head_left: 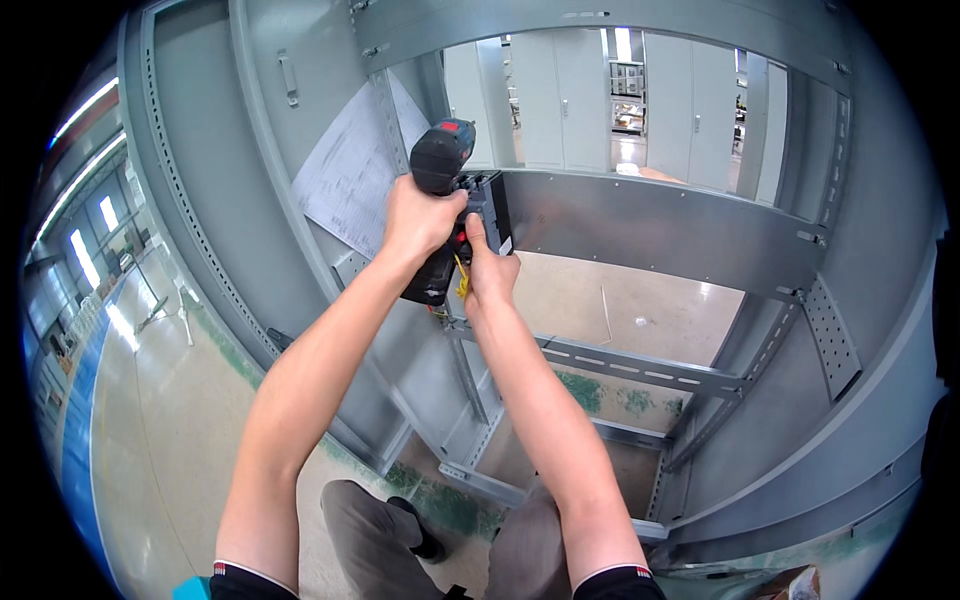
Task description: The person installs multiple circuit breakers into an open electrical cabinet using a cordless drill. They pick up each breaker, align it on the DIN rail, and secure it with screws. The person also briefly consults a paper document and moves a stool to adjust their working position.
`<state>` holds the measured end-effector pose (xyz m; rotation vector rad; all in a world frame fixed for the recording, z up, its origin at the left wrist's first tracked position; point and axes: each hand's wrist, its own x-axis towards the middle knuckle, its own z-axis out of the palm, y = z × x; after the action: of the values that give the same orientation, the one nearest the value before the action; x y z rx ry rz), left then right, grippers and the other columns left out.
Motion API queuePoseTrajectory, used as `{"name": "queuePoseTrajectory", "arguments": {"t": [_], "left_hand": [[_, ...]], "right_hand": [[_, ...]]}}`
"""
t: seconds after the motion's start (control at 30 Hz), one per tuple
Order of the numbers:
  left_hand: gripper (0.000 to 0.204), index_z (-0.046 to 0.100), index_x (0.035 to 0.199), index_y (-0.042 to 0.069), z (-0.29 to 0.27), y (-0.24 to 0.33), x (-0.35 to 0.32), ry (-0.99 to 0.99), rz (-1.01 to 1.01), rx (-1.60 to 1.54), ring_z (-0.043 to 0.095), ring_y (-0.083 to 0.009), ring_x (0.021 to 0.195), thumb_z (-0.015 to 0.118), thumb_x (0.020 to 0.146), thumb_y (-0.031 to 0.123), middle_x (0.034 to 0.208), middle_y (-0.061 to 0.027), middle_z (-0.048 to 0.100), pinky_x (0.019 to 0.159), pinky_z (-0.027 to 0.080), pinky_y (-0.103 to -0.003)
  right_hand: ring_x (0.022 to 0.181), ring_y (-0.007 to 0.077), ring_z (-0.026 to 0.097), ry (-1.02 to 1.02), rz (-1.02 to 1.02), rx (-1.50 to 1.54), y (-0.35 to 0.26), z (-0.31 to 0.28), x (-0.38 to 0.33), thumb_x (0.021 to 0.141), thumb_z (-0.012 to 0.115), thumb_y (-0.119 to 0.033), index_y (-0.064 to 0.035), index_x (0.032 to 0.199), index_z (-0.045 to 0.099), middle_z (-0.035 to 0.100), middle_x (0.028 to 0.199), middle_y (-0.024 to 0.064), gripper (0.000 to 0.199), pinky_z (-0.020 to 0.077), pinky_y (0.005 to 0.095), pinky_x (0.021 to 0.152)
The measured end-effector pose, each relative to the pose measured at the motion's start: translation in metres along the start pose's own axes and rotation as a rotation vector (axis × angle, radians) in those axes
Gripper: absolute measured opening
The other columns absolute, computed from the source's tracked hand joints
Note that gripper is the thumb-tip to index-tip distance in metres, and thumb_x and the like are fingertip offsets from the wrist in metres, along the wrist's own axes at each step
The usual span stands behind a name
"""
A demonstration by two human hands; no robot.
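My left hand [422, 222] is wrapped round the handle of a dark cordless drill [443, 158], its battery base showing below the wrist. The drill's front end points away from me and its tip is hidden. Close beside it, my right hand [492, 268] grips a black and grey circuit breaker [492, 205] from below, thumb on its front. The breaker sits against the left end of a bare metal mounting plate [640, 225]. Yellow wires [462, 282] hang by the right hand.
A grey cabinet frame surrounds the work, with a slotted crossbar [640, 368] below the plate. Paper drawings [345, 170] hang on the left panel. Pale cabinets [570, 100] stand beyond the opening. My legs [370, 535] are close to the frame's lower rail [490, 485].
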<state>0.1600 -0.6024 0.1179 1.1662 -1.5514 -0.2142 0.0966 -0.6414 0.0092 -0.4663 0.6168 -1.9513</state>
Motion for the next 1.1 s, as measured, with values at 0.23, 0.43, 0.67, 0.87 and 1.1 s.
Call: {"name": "queuePoseTrajectory", "arguments": {"t": [0.23, 0.43, 0.67, 0.87, 1.1], "left_hand": [[0.027, 0.069, 0.083, -0.006, 0.004, 0.001, 0.021, 0.035, -0.163, 0.071, 0.070, -0.0350, 0.081, 0.072, 0.067, 0.016, 0.082, -0.0228, 0.070, 0.075, 0.053, -0.040], [0.025, 0.069, 0.082, -0.006, 0.006, 0.002, 0.013, 0.041, -0.209, -0.052, 0.070, -0.0340, 0.084, 0.073, 0.065, 0.012, 0.084, -0.0226, 0.070, 0.078, 0.053, -0.041], [0.024, 0.069, 0.083, -0.006, 0.009, 0.004, 0.019, 0.003, -0.278, -0.103, 0.070, -0.0338, 0.085, 0.071, 0.064, 0.010, 0.086, -0.0232, 0.070, 0.078, 0.054, -0.040], [0.028, 0.069, 0.084, -0.006, 0.009, -0.005, 0.022, 0.002, -0.269, -0.114, 0.070, -0.0334, 0.086, 0.073, 0.063, 0.011, 0.087, -0.0236, 0.070, 0.079, 0.054, -0.039], [0.021, 0.067, 0.082, -0.006, 0.005, 0.002, 0.026, -0.074, -0.285, -0.183, 0.067, -0.0234, 0.074, 0.072, 0.066, 0.007, 0.080, -0.0160, 0.068, 0.069, 0.053, -0.036]], "right_hand": [[0.099, 0.0210, 0.061, -0.080, 0.056, 0.026, -0.009, 0.000, -0.008, 0.077, 0.084, -0.026, 0.0048, 0.121, 0.051, 0.062, 0.114, 0.0128, 0.063, 0.0490, 0.0350, 0.087], [0.115, 0.0270, 0.053, -0.097, -0.015, -0.122, -0.021, 0.000, -0.020, 0.074, 0.085, -0.035, 0.0068, 0.130, 0.042, 0.051, 0.129, 0.0183, 0.082, 0.0436, 0.0378, 0.099], [0.106, 0.0248, 0.058, 0.148, -0.218, -0.555, -0.024, 0.012, -0.016, 0.078, 0.082, -0.034, 0.0082, 0.135, 0.038, 0.054, 0.123, 0.0209, 0.084, 0.0490, 0.0355, 0.087], [0.121, 0.0313, 0.049, -0.136, -0.212, -0.439, -0.026, 0.001, -0.014, 0.070, 0.084, -0.048, 0.0186, 0.134, 0.036, 0.045, 0.131, 0.0254, 0.104, 0.0417, 0.0381, 0.101], [0.092, 0.0185, 0.059, -0.049, -0.205, -0.486, -0.031, 0.010, -0.008, 0.072, 0.087, -0.038, 0.0151, 0.136, 0.032, 0.057, 0.113, 0.0177, 0.099, 0.0501, 0.0302, 0.077]]}}
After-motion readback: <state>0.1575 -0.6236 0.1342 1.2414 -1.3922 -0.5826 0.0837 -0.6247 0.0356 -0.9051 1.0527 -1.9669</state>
